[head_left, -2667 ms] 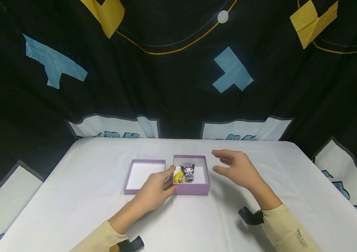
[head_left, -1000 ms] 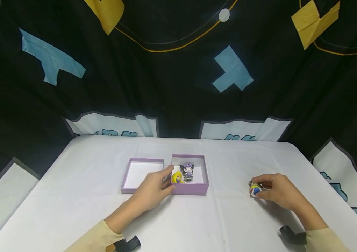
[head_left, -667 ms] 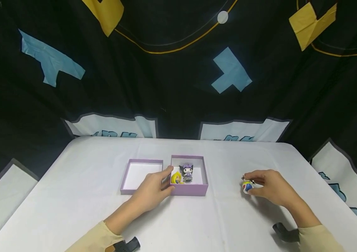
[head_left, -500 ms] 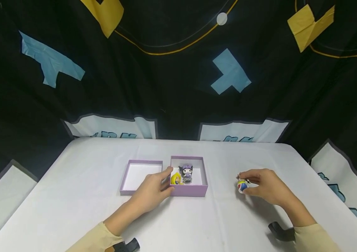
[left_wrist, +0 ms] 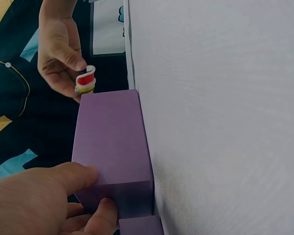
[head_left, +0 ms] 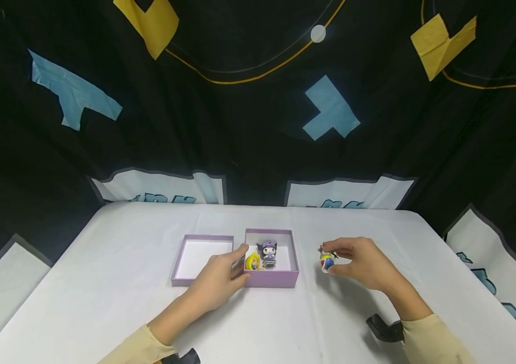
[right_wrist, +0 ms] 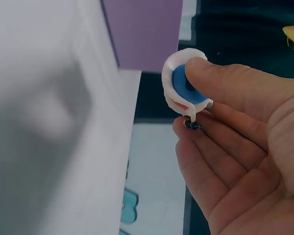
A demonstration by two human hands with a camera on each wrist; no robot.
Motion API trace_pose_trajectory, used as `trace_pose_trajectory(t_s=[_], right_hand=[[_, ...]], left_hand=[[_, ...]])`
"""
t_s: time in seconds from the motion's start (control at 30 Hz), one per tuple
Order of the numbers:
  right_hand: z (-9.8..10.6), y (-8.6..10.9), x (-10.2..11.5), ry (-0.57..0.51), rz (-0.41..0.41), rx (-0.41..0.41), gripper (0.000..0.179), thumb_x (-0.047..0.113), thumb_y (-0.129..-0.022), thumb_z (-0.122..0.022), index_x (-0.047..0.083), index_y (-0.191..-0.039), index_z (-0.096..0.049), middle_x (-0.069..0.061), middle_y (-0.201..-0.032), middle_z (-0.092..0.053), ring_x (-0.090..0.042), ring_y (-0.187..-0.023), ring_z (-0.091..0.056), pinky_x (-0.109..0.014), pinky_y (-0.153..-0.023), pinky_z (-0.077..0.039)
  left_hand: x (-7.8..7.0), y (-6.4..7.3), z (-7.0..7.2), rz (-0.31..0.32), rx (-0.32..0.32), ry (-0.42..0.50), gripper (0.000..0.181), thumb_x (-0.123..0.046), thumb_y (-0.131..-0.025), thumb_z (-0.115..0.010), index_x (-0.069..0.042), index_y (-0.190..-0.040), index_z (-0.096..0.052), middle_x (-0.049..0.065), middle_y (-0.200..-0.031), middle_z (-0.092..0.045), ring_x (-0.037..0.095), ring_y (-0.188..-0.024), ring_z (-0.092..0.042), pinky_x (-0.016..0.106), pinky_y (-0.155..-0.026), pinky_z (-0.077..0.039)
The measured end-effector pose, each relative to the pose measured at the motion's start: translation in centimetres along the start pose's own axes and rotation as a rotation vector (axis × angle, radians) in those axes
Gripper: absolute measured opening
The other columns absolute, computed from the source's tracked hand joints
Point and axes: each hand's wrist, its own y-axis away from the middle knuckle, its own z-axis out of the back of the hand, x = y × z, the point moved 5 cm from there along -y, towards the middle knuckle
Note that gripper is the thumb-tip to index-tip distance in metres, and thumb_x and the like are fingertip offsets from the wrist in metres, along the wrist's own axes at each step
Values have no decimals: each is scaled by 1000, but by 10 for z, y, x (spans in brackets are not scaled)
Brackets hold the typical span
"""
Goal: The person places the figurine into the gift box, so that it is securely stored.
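Note:
My left hand (head_left: 216,279) holds the near left corner of an open purple box (head_left: 270,279); in the left wrist view its thumb (left_wrist: 78,177) lies on the front wall, with fingers bent at the side. Inside stand a purple-and-black figurine (head_left: 269,253) with pointed ears and, beside it, a yellow-haired figurine (head_left: 252,261). Just right of the box, my right hand (head_left: 361,260) pinches a small figurine (head_left: 326,261) above the table. The right wrist view shows the held figurine's round white-and-blue underside (right_wrist: 171,88) against the thumb; its face is hidden there.
A shallow purple lid (head_left: 179,282), white inside, lies at the box's left side on the white-covered table (head_left: 103,283). Behind the table hangs a black curtain (head_left: 239,126) with blue and yellow shapes. Each wrist carries a black camera mount (head_left: 384,329).
My right hand went out to the right, took hold of the small figurine there, and has brought it left toward the box. The left hand has stayed at the box.

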Motion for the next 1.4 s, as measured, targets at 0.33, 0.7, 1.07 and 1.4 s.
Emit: trace_pose_trajectory(t_s=[0.33,0.7,1.07,1.4], right_hand=[[-18,-17,28,-4,89,4,41,8,-74,-85,12,-112,-72,2,-119,-68,-19,-113,-63,-36,-100,-50],[-38,-31,48,1,114,18,39,9,-74,-85,11,-111,-73,5,-114,-69,-16,-110,-63,-36,-99,-51],[-53,-43,56,161,79,84,35,11,-74,-85,15,-108,-74,4,-110,-70,-19,-103,-65,-40,-94,-55],[-63,-59,68,364,99,188,31,6,-71,-86,12,-100,-77,4,-97,-71,-15,-91,-62,-33,-84,-57]], left_hand=[[-1,1,0,-28,-8,-11,63,-8,-88,-72,11,-140,-43,25,-144,-41,28,-116,-59,30,-93,-52],[-1,1,1,-31,-18,-45,64,-9,-87,-73,9,-141,-44,24,-143,-43,26,-115,-60,28,-94,-51],[0,1,0,-29,-9,-37,63,-8,-87,-72,10,-140,-43,25,-144,-41,27,-116,-59,26,-92,-52],[0,2,0,-41,-2,-21,63,-7,-88,-71,11,-140,-42,27,-144,-40,28,-116,-59,25,-91,-52]])
